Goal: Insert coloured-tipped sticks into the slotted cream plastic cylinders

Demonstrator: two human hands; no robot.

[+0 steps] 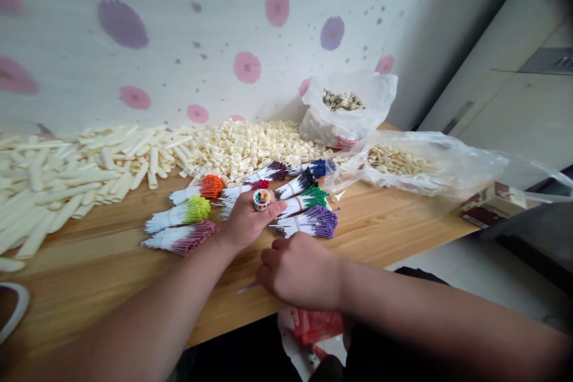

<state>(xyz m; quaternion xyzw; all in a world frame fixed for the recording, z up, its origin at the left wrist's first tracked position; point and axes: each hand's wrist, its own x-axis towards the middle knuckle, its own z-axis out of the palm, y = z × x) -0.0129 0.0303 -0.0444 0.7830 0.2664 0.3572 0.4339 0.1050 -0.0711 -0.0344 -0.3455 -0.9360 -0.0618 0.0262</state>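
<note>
My left hand (247,219) is closed around a white tube (261,199), held upright with its round end facing me. Several small coloured tips show inside that end. My right hand (299,271) is closed just above the table's front part, fingers curled down and mostly hidden. By its fingertips a thin purplish stick (248,288) shows, blurred; I cannot tell whether it is held. Around my hands lie banded bundles of thin white sticks with coloured ends, among them purple (313,222), green (307,200), black (297,184), mauve (183,237), yellow-green (179,213) and orange (197,189).
Long cream tubes (58,185) heap at the left, beside a pile of short slotted cream pieces (250,143). At the back right stand a plastic bag (329,125) of small parts and another open bag (447,158). A small box (495,204) sits at the table's right edge.
</note>
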